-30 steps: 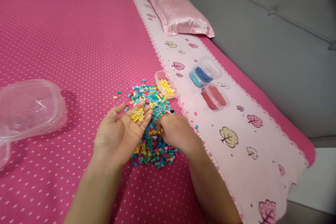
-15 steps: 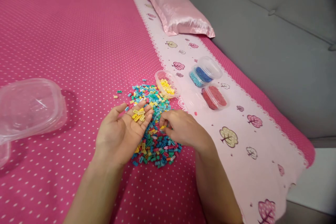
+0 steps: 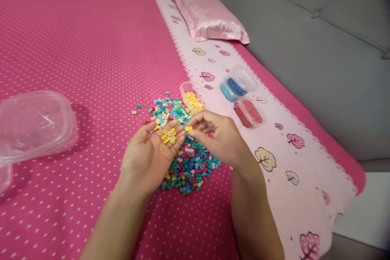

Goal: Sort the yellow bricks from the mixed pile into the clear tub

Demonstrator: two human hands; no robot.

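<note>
My left hand (image 3: 150, 156) is palm up, its fingers slightly cupped under several small yellow toy bricks (image 3: 169, 135). Close by its fingertips, my right hand (image 3: 221, 134) pinches a single yellow brick (image 3: 189, 128) between thumb and fingers. Beneath both hands spreads a pile of small mixed-colour bricks (image 3: 195, 170), mostly blue, green, red and yellow; the hands cover part of it. Just behind the pile, a clear plastic tub (image 3: 184, 88) leans tilted with yellow bricks (image 3: 194, 100) inside.
To the right stand a clear tub of red bricks (image 3: 251, 111) and a tub with light and dark blue bricks (image 3: 236, 86). A large clear container (image 3: 36, 126) sits at the left. A pink pillow (image 3: 210, 14) lies at the back of the pink dotted bed (image 3: 100, 48).
My right hand has lifted from the pile with the yellow brick, up beside the left fingertips. My left hand has shifted slightly right, still carrying its yellow bricks.
</note>
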